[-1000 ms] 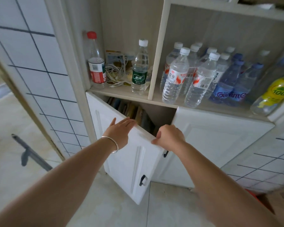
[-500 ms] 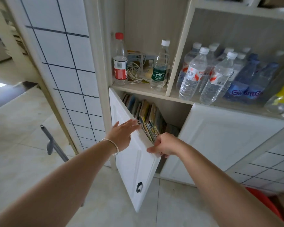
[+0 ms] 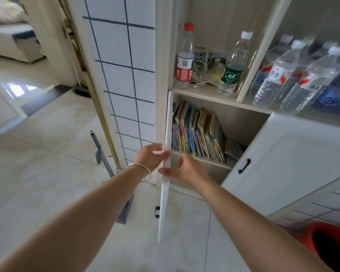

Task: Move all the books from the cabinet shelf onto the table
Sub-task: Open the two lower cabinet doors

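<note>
Books (image 3: 198, 134) are seen packed upright on the lower cabinet shelf (image 3: 202, 160), while the white door (image 3: 166, 165) is flanked edge-on by the left hand (image 3: 150, 157) and right hand (image 3: 185, 169), fingers spread, nothing gripped.

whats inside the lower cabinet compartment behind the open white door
A row of colourful thin books standing upright, leaning, plus one lying flat at their right. The closed white door hides the rest.

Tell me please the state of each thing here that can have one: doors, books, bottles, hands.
Left cabinet door: open, edge-on.
Right cabinet door: shut.
Books: upright, leaning, on the shelf.
Red-capped bottle: upright, capped.
Green-label bottle: upright, capped.
Left hand: on the door edge.
Right hand: open, empty.
</note>
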